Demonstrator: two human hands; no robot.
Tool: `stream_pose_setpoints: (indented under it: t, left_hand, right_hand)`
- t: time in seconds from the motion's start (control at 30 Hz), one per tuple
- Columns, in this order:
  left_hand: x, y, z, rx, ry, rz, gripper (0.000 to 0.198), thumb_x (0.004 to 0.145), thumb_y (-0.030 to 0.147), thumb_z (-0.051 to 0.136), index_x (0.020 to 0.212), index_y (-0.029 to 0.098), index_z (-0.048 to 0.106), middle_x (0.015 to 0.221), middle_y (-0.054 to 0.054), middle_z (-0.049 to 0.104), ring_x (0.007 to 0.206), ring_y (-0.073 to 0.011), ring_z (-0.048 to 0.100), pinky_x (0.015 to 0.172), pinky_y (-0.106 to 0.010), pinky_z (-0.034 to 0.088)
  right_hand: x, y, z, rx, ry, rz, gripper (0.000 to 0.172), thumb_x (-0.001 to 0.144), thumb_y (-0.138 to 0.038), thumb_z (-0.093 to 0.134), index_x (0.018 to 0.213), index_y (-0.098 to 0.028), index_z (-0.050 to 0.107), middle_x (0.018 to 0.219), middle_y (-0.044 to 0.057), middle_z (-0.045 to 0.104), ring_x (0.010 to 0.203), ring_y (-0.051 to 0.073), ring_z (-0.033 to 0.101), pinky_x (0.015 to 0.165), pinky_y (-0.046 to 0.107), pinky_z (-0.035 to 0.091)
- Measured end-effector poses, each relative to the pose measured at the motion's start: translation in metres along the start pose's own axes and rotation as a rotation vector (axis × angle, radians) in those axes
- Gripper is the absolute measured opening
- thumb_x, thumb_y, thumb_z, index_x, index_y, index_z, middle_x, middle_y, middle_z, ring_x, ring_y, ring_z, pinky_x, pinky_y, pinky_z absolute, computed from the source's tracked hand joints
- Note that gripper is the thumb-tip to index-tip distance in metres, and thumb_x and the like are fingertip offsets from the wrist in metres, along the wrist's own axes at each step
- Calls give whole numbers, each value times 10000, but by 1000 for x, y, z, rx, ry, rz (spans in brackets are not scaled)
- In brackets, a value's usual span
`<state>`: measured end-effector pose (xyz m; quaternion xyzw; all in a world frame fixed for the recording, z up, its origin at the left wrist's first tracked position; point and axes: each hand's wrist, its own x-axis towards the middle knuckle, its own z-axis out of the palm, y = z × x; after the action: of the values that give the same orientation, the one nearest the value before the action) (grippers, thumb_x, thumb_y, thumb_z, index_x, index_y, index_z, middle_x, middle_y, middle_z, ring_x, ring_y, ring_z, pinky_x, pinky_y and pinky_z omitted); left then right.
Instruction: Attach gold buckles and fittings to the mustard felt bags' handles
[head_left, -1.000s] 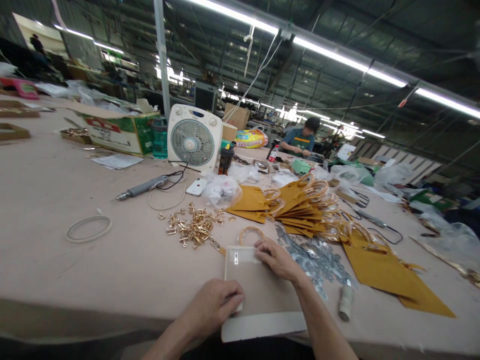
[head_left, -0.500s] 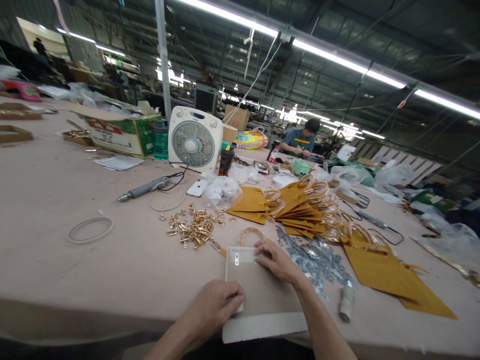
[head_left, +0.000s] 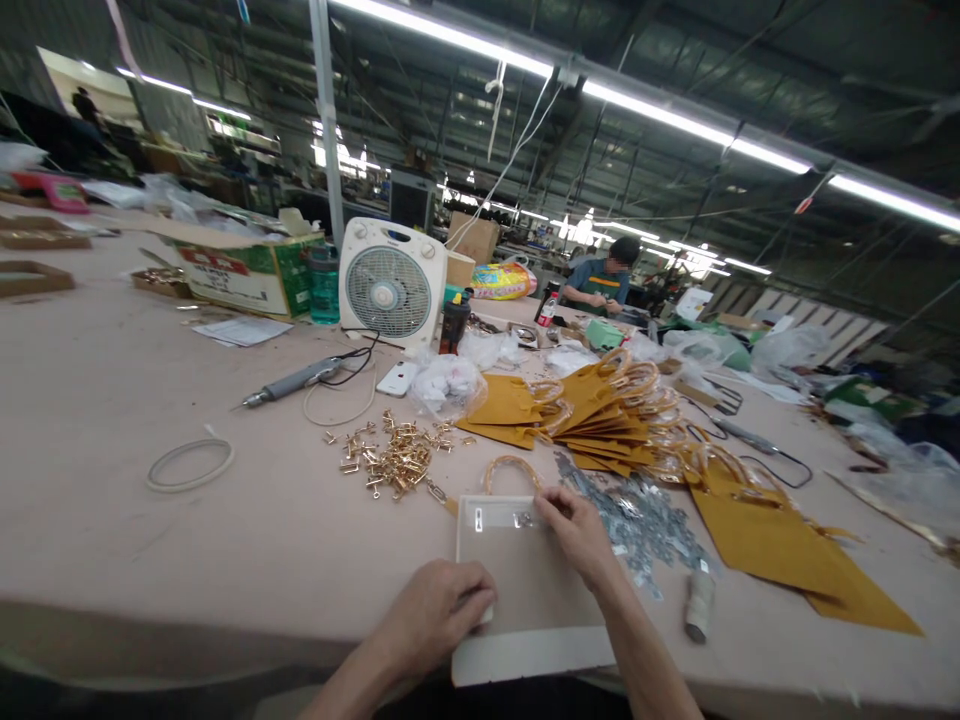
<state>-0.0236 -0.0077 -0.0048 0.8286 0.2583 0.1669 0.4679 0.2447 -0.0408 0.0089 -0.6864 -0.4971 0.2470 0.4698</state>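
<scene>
At the near edge of a wide, pale counter point(head_left: 112, 400) lies a flat, cream-coloured rectangular panel point(head_left: 525, 590), its bottom edge overhanging the counter. The left hand point(head_left: 439, 610) rests palm down on the panel's lower left corner, fingers curled loosely against it. The right hand point(head_left: 574, 530) sits on the upper right part, fingertips pinched narrowly beside two small metal clips point(head_left: 499, 519) set along the panel's top edge; whether it grips one is hard to tell. A curved, tan handle point(head_left: 510, 465) peeks out just behind the panel. Left of it lies a loose heap of shiny gold fittings point(head_left: 394, 458); right of it, a scatter of dull silver metal pieces point(head_left: 637, 515), partly hidden by the right hand. Mustard-yellow felt-like bag pieces point(head_left: 592, 410) with hooped handles fan out behind. A white box fan point(head_left: 388, 283) stands further back, and a seated person point(head_left: 604, 280) works at the far end.
</scene>
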Motion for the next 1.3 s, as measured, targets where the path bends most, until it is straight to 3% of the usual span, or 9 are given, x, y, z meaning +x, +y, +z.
stream_pose_setpoints:
  t: [0.3, 0.6, 0.7, 0.83, 0.93, 1.1, 1.3]
  left_hand:
    - [-2, 1, 0, 18, 9, 4, 236, 972, 355, 530, 922, 224, 720, 857, -4, 752, 798, -172, 665, 736, -257, 419]
    - [-3, -1, 1, 13, 12, 13, 234, 980, 356, 529, 914, 229, 714, 835, -1, 754, 769, -170, 655, 711, -254, 420]
    - [-3, -1, 1, 20, 14, 16, 227, 975, 350, 538, 905, 231, 718, 835, 1, 751, 775, -169, 657, 714, -254, 420]
    - [-3, -2, 2, 18, 24, 10, 218, 975, 351, 548, 911, 238, 722, 843, 12, 752, 785, -161, 662, 723, -249, 418]
    - [-3, -2, 2, 5, 24, 24, 214, 976, 348, 551, 918, 234, 722, 837, 16, 749, 777, -153, 661, 728, -243, 417]
    - [-3, 0, 1, -60, 12, 41, 250, 988, 354, 532, 936, 215, 733, 809, 10, 740, 751, -142, 661, 719, -234, 419]
    - [-3, 2, 0, -143, 9, 35, 253, 969, 345, 558, 923, 188, 751, 795, 5, 732, 735, -135, 661, 693, -222, 424]
  right_hand:
    - [-15, -2, 21, 41, 48, 74, 412, 824, -582, 729, 922, -187, 792, 748, 54, 739, 729, 252, 668, 691, 350, 507]
    - [-23, 1, 33, 14, 180, 108, 397, 779, -562, 772, 915, -190, 799, 887, 100, 798, 826, 310, 730, 803, 431, 558]
    - [-27, -1, 34, -42, 193, 75, 345, 818, -531, 758, 931, -205, 787, 905, 88, 796, 859, 305, 736, 833, 426, 561]
    - [-31, -4, 37, -184, 238, 10, 280, 852, -493, 730, 917, -222, 761, 834, 65, 764, 740, 267, 696, 752, 399, 548]
    - [-30, -1, 36, -271, 290, -36, 273, 825, -469, 742, 914, -211, 741, 923, 78, 747, 707, 239, 655, 759, 399, 539]
    - [-20, 12, 31, -219, 278, 102, 428, 772, -491, 763, 1071, -193, 689, 977, 71, 740, 705, 228, 649, 748, 384, 527]
    - [-13, 22, 24, -146, 241, 68, 347, 789, -512, 723, 934, -197, 723, 890, 77, 752, 857, 286, 690, 826, 408, 516]
